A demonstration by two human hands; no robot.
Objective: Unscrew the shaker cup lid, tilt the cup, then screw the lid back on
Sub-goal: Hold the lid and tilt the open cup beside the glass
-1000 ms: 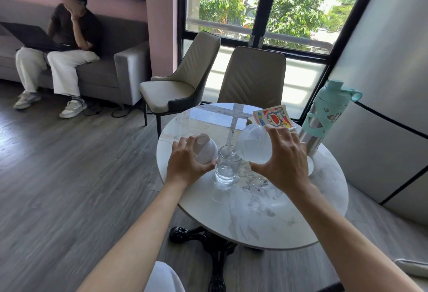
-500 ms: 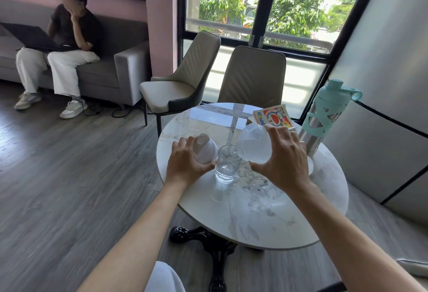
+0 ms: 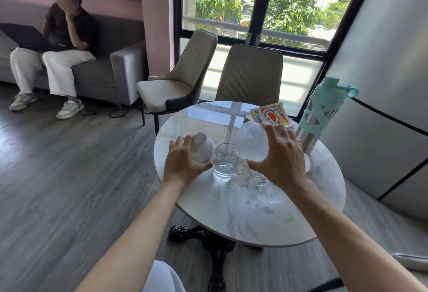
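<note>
My right hand (image 3: 281,159) grips a translucent shaker cup (image 3: 251,142), tilted steeply to the left so that its mouth sits over the rim of a clear drinking glass (image 3: 224,163). The glass stands on the round marble table (image 3: 266,213) with a little water in its bottom. My left hand (image 3: 185,163) holds the white domed lid (image 3: 203,149) just left of the glass, low over the tabletop. The lid is off the cup. The cup's mouth is partly hidden behind the glass rim.
A steel bottle with a teal cap and sleeve (image 3: 323,113) stands at the table's right edge, beside a colourful card box (image 3: 269,113). Two beige chairs (image 3: 250,76) stand behind the table. A person sits with a laptop on the grey sofa (image 3: 111,69) at far left.
The cup stays tilted over the glass, and both hands hold almost the same place as before. Nothing else has moved.
</note>
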